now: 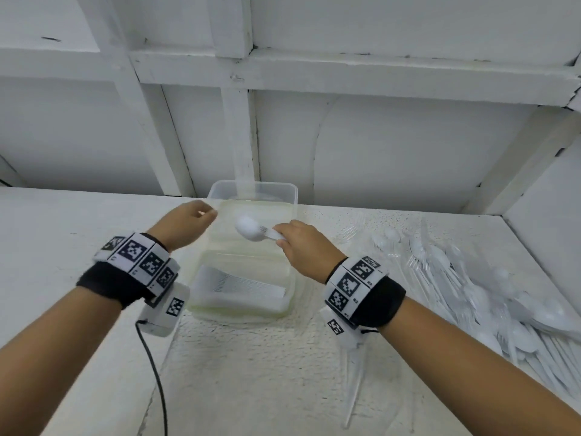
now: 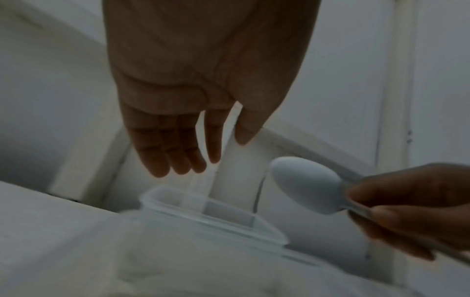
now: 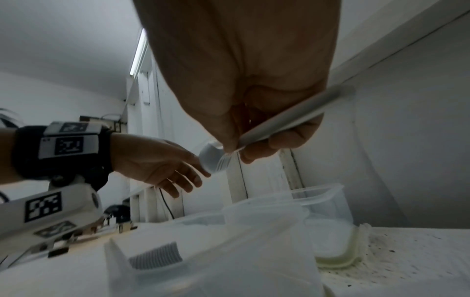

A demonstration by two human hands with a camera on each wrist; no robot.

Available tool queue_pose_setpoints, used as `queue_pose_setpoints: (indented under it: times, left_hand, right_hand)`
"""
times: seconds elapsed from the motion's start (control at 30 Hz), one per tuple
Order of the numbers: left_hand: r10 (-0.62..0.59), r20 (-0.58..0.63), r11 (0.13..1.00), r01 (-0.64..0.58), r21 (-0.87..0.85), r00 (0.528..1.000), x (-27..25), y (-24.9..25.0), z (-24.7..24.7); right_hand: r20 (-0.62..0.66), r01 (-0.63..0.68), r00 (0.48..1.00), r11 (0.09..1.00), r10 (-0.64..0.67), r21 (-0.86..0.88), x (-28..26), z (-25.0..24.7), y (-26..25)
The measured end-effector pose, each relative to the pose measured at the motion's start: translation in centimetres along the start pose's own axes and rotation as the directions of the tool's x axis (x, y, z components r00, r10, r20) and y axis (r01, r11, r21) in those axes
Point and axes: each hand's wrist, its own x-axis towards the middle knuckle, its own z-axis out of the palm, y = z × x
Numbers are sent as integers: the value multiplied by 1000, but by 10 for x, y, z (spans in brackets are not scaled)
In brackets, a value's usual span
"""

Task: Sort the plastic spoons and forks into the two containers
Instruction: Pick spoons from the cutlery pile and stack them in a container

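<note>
My right hand (image 1: pixel 279 236) pinches a white plastic spoon (image 1: pixel 250 231) by its neck and holds it over the far container (image 1: pixel 292 190). The bowl points left. Clear fork tines (image 3: pixel 225 160) show against the spoon bowl (image 3: pixel 211 158) in the same grip. My left hand (image 1: pixel 204 212) hovers open at the far container's left rim, its fingers (image 2: pixel 178 158) straight and holding nothing. The near container (image 1: pixel 242 313) holds a neat stack of forks (image 1: pixel 248 286).
A big loose pile of white and clear spoons and forks (image 1: pixel 471 294) covers the table to the right. One clear utensil (image 1: pixel 355 388) lies alone near the front. A black cable (image 1: pixel 157 372) trails from the left wrist. A white wall stands just behind the containers.
</note>
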Motion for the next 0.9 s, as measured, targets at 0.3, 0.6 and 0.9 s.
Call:
queue_pose_setpoints:
  times: [0.3, 0.6, 0.9]
  left_hand:
    - [-274, 183, 961, 259, 100, 944, 16, -44, 11]
    - [-282, 161, 960, 278, 45, 946, 23, -55, 15]
    - [-279, 151, 960, 276, 40, 949, 25, -57, 17]
  right_hand:
    - [236, 50, 971, 993, -23, -108, 50, 42, -13]
    - [346, 25, 938, 999, -7, -48, 61, 70, -18]
    - [411, 28, 911, 998, -1, -59, 59, 67, -19]
